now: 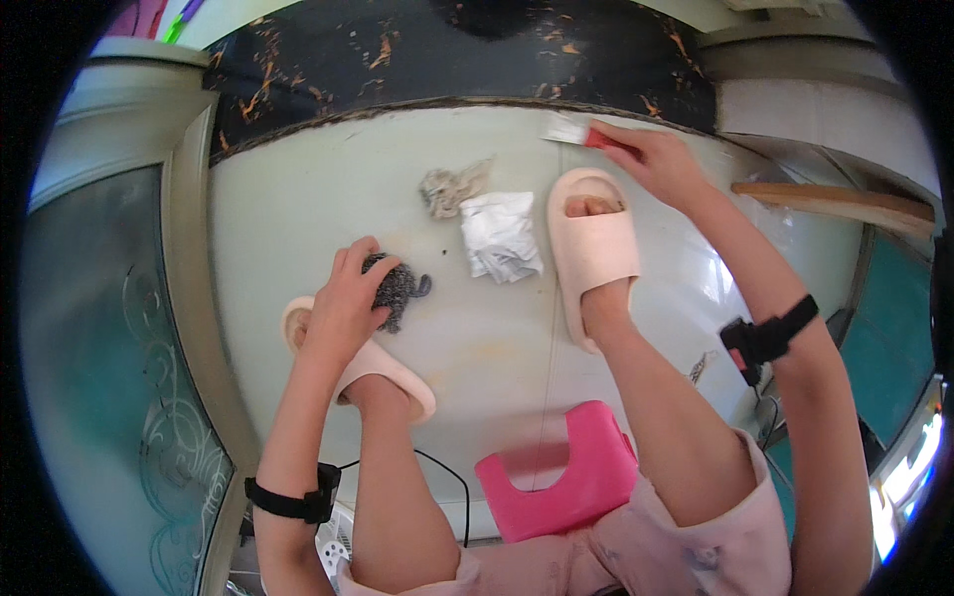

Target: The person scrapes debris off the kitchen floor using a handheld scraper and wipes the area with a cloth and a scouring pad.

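My left hand (350, 294) holds a dark grey, speckled cloth or scouring pad (397, 292) against the pale floor, beside the left slipper. In my right hand (656, 160) is the red handle of a scraper or brush (570, 130); its pale, flat end points left, near the dark marbled threshold, and is somewhat blurred. Between the hands lie a crumpled white cloth or paper (501, 237) and, touching its upper left, a crumpled beige-grey rag (449, 190). A small dark speck lies on the floor to the left of the white piece.
Pale slippers (595, 246) are on both feet. A pink plastic stool (566, 492) stands between the legs, with a black cable (463, 484) nearby. A frosted glass door (104, 357) borders the left; a wooden strip (835, 205) juts in at right.
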Demonstrator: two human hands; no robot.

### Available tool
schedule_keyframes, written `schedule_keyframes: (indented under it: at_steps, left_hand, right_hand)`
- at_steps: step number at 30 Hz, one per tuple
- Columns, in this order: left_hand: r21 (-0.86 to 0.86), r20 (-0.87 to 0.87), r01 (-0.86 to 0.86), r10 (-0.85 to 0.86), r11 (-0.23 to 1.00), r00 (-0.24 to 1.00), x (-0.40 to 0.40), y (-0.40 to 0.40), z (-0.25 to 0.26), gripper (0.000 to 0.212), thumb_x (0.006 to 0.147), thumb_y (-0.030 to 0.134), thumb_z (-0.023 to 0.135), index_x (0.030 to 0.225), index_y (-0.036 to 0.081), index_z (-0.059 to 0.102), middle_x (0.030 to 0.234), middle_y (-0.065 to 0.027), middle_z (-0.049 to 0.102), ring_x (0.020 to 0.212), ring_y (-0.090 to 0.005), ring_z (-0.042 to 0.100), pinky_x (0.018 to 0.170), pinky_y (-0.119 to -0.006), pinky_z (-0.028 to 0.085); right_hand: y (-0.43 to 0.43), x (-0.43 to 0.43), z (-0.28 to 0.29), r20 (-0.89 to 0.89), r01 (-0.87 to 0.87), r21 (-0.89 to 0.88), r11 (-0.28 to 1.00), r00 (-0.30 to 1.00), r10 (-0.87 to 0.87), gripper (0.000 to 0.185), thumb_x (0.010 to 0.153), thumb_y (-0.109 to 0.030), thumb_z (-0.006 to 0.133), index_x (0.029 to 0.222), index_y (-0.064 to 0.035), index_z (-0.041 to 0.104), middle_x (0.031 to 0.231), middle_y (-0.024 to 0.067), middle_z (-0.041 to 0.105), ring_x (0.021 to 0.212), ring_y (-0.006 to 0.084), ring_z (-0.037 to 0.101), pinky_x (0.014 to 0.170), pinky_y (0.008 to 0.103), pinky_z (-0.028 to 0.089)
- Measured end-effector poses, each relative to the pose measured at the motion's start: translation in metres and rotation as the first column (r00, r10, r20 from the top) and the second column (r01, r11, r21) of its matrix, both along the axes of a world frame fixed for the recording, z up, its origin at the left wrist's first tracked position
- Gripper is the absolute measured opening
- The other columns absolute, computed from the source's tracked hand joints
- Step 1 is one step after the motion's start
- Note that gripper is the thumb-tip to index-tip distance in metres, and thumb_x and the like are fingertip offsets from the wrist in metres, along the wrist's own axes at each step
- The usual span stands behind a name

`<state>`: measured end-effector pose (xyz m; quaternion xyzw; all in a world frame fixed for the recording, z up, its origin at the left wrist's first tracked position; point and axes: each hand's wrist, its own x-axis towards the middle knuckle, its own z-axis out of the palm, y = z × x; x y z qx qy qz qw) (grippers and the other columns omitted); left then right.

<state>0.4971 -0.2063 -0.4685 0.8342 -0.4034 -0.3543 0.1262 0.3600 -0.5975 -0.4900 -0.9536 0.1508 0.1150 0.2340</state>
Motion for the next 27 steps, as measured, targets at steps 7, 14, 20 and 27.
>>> schedule_keyframes:
  at_steps: [7, 14, 20, 27]
  left_hand:
    - [-0.158, 0.224, -0.111, 0.145, 0.981, 0.964, 0.044, -0.022, -0.009, 0.048, 0.067, -0.002, 0.072, 0.113, 0.007, 0.063, 0.12, -0.0039, 0.056, 0.107, -0.0254, 0.055, 0.088, -0.036, 0.05]
    - [-0.018, 0.129, -0.084, 0.085, 0.996, 0.988, 0.056, -0.044, -0.022, 0.045, 0.062, -0.008, 0.072, 0.106, 0.003, 0.068, 0.114, -0.0085, 0.06, 0.106, -0.0295, 0.056, 0.089, -0.038, 0.048]
    - [-0.025, 0.145, -0.075, 0.077, 0.997, 0.986, 0.054, -0.055, -0.019, 0.042, 0.061, -0.009, 0.072, 0.101, 0.001, 0.067, 0.11, -0.0081, 0.06, 0.105, -0.0297, 0.057, 0.088, -0.037, 0.048]
    - [0.045, 0.15, -0.04, 0.033, 0.998, 0.988, 0.058, -0.054, -0.019, 0.042, 0.059, -0.01, 0.071, 0.099, 0.001, 0.067, 0.111, -0.0099, 0.06, 0.104, -0.0304, 0.057, 0.088, -0.037, 0.048]
  right_hand:
    - [-0.013, 0.002, -0.001, -0.013, -0.087, -0.054, 0.995, 0.996, 0.086, 0.034, 0.089, -0.036, 0.056, 0.122, -0.0296, 0.063, 0.088, 0.0117, 0.069, 0.077, 0.0324, 0.064, 0.071, 0.0398, 0.052]
    - [-0.024, 0.021, 0.027, -0.199, -0.185, -0.136, 0.973, 0.967, 0.156, 0.034, 0.089, -0.033, 0.054, 0.121, -0.0294, 0.064, 0.087, 0.0092, 0.07, 0.08, 0.0287, 0.066, 0.072, 0.0416, 0.052]
    - [-0.021, 0.0, 0.011, 0.06, -0.141, 0.028, 0.99, 0.988, 0.139, 0.032, 0.091, -0.031, 0.052, 0.121, -0.0311, 0.064, 0.081, 0.0084, 0.068, 0.076, 0.029, 0.065, 0.069, 0.0402, 0.052]
    - [-0.009, 0.012, 0.022, -0.152, -0.203, -0.067, 0.977, 0.97, 0.191, 0.033, 0.092, -0.028, 0.05, 0.122, -0.0317, 0.062, 0.081, 0.0092, 0.068, 0.074, 0.0284, 0.065, 0.068, 0.0406, 0.053]
